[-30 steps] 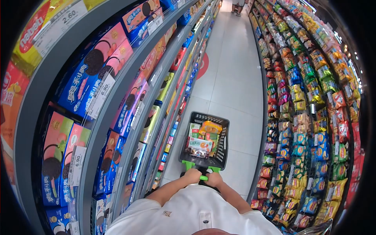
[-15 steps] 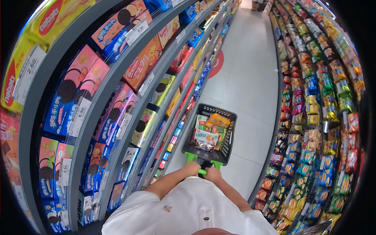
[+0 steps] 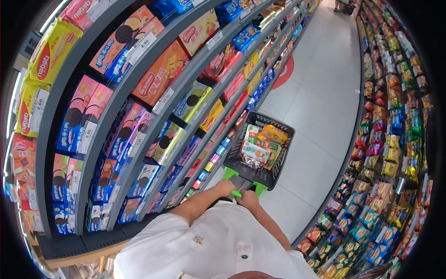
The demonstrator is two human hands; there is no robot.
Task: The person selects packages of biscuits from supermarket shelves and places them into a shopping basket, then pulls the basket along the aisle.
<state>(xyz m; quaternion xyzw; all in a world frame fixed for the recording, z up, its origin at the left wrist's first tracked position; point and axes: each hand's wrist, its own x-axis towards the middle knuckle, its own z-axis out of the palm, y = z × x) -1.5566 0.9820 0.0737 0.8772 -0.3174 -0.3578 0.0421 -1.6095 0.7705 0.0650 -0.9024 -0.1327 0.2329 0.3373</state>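
Both of my hands are closed round the green handle (image 3: 237, 193) of a rolling shopping basket. My left hand (image 3: 225, 187) grips its left end and my right hand (image 3: 249, 199) its right end, close together in front of my white shirt. The black basket (image 3: 284, 151) has perforated sides and green arms. Inside lie an orange-yellow package (image 3: 273, 135), a white box with red and green print (image 3: 255, 151), green packages (image 3: 274, 151) and a clear pack with dark contents (image 3: 253, 162) at the near end. Lower contents are hidden.
Shelves of boxed cookies (image 3: 83, 116) with price tags rise close on my left. Bagged snacks (image 3: 367, 209) line the curved shelf on the right. A pale tiled aisle floor (image 3: 316, 111) runs ahead, bearing a red floor marking (image 3: 284, 74). A person (image 3: 344, 6) stands far off.
My view has turned left, so the basket, hands and aisle sit further right in it. More of the left shelf and its bottom ledge show. Both hands keep their grip.
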